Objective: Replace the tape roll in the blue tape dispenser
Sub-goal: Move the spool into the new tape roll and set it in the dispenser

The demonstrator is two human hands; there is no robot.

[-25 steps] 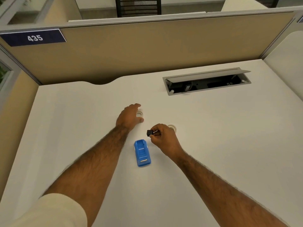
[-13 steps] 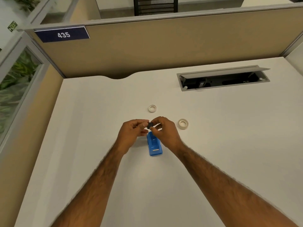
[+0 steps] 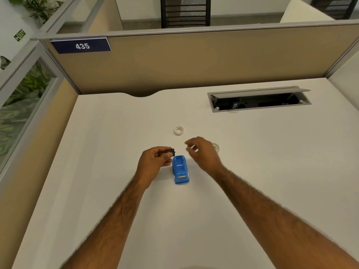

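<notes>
Small, light parts want fingertip grips

While the blue tape dispenser (image 3: 180,169) lies empty on the tabletop (image 3: 272,162), the left hand (image 3: 155,162) pinches its black spindle (image 3: 171,151); the right hand (image 3: 204,152) hovers loosely curled, empty, over one tape roll (image 3: 216,146). Beyond lies another roll (image 3: 179,130), light and stiff, best pinched by its rim.

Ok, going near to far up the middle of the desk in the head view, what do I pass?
Dispenser → black spool in the left hand → far tape roll → cable tray → partition.
</notes>
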